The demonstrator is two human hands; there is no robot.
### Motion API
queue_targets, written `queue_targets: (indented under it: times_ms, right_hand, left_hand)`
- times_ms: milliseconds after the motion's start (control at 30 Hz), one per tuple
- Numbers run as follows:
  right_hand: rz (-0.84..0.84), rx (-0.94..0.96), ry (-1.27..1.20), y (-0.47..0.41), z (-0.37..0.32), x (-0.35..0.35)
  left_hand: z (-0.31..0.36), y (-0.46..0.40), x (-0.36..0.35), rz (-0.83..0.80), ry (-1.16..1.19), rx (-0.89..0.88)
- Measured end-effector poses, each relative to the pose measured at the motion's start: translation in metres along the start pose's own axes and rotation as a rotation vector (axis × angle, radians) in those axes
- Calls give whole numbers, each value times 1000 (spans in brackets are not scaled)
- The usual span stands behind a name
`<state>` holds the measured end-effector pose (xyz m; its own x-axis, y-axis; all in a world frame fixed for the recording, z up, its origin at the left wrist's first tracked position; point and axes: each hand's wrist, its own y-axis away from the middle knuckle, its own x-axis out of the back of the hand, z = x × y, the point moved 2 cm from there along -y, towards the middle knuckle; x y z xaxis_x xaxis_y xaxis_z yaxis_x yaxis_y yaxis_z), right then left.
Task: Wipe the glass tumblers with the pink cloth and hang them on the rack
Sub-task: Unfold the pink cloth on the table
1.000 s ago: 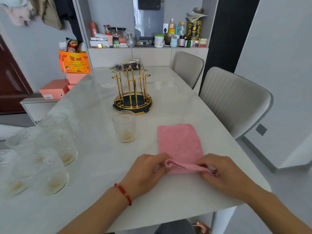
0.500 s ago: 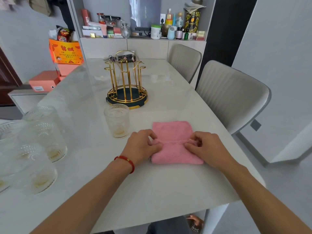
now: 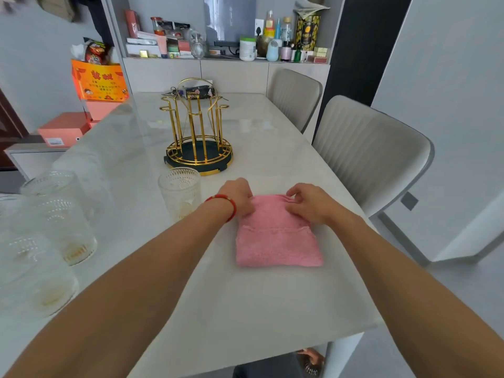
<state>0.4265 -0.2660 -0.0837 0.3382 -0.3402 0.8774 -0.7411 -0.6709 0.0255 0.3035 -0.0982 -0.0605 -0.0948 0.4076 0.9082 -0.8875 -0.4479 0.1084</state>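
From the head camera, the pink cloth (image 3: 278,236) lies folded on the pale table (image 3: 245,309), near its right edge, with both hands at the cloth's far edge. The left hand (image 3: 238,197), with a red bracelet (image 3: 226,204) at the wrist, presses its curled fingers onto the far left corner; the right hand (image 3: 309,201) pinches the far right corner between thumb and fingertips. Just left of the cloth stands 1 patterned glass tumbler (image 3: 180,193), upright, with a faint yellowish tint at its bottom. More tumblers (image 3: 58,214) cluster at the table's left edge, blurred, each showing a similar yellowish trace at the base; their count is unclear. Beyond the single tumbler stands the gold wire rack (image 3: 199,132) on a dark round base, with no glass on its pegs. Behind it a dark pouch (image 3: 199,92) shows letters reading "RING". An orange box (image 3: 99,81) to the left carries red characters, too small to read.
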Motion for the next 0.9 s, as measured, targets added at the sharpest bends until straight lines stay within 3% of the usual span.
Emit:
queue_targets:
  times_ms: [133,333,433,567,667,733,800,900]
  right_hand:
    - [78,84,-160,18,-9,17]
    - [76,338,-152,88,-21,33]
    - [74,400,-70,121,-16,23]
    - [86,428,-22,145,-13,9]
    - [132,338,-58,146,-21,15]
    - [215,236,-74,136,-24,19]
    - [91,102,18,121,-25,15]
    - [-101,-1,175,109,-28,5]
  left_hand:
    - [1,16,14,94,203,-44]
    - [-10,83,16,268,174,-328]
    - [-19,114,0,270,146,-429]
    - [-30,132,-22,195,140,-425]
    - [-34,137,-25,139,235,-357]
    - [-32,134,-21,203,329,-254]
    - [-27,125,-19,270,327,-183]
    - [-16,105,-18,5,79,-179]
